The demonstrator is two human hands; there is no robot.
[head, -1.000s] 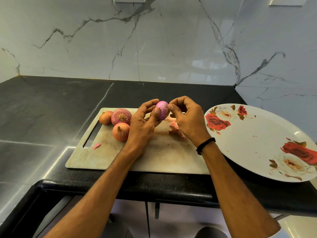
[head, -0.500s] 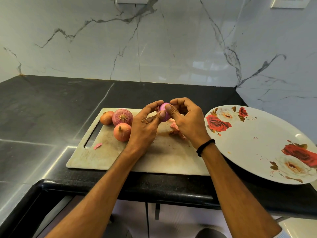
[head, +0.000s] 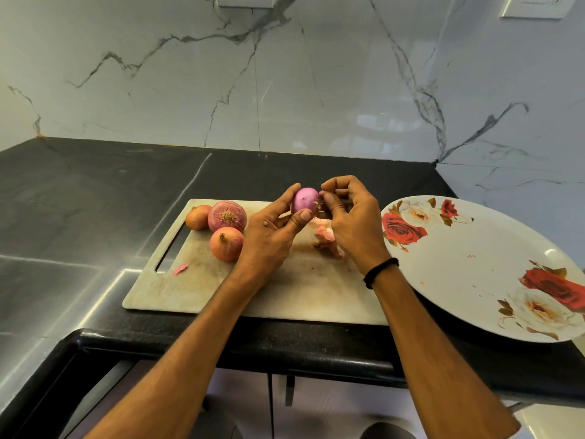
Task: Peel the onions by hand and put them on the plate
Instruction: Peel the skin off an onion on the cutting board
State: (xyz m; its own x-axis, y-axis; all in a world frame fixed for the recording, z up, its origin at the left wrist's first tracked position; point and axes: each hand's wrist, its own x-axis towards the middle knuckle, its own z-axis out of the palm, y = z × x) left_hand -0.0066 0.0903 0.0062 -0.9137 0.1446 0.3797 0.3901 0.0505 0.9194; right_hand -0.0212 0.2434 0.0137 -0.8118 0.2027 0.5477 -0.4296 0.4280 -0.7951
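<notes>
My left hand [head: 272,236] holds a small pink onion [head: 304,199] between thumb and fingers, above the cutting board [head: 285,289]. My right hand [head: 351,220] pinches at the onion's right end with thumb and fingertips. Three unpeeled onions lie at the board's far left: a small one [head: 198,217], a large reddish one [head: 227,216] and a medium one [head: 226,243]. Loose pink skins [head: 326,237] lie on the board under my right hand. The white rose-patterned plate [head: 481,264] sits to the right and holds no onions.
The board lies on a black countertop [head: 79,201] whose front edge runs just below it. A marble wall [head: 285,74] closes the back and right. A small pink skin scrap [head: 181,269] lies near the board's handle slot.
Both hands stay together above the board. My left hand has turned the onion a little, showing more of its pink surface, and my right fingers now pinch at its right end.
</notes>
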